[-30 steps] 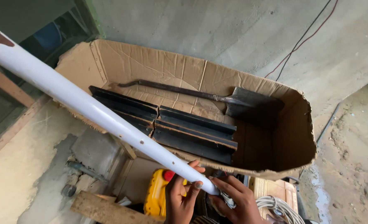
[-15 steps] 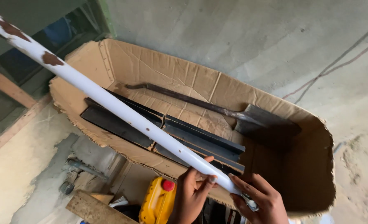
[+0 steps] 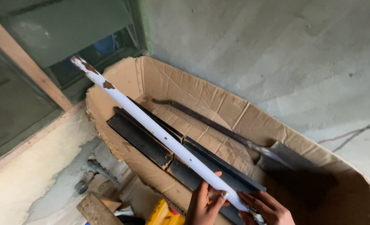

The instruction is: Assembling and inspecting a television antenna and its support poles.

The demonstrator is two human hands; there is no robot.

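Since the two earlier pictures the white pipe (image 3: pixel 160 135) has come further into view: its far end, patched with brown rust, then ran off the picture's upper left corner and now shows whole against the dark window opening (image 3: pixel 97 54). The pipe lies lower over the cardboard box (image 3: pixel 235 112) than before, slanting up and away from the grip across the black metal channels (image 3: pixel 151 146). Judged from this, the pipe is being drawn or swung along its length over the box rather than set down; it does not visibly rest on anything.

Grip: left hand (image 3: pixel 205 204) wrapped round the pipe near its close end, fingers closed on it. Right hand (image 3: pixel 267 208) just behind, clasping the same end together with what looks like a scrap of pale cloth.

Beyond the grip, deeper in the box, lies a long-handled shovel (image 3: pixel 251 146). Below the left hand, a yellow container (image 3: pixel 162 214) is cut by the bottom edge.

Hard to make out: the pipe's near end is covered by the right hand; both wrists are cropped off; whether the pipe touches the channels cannot be told.
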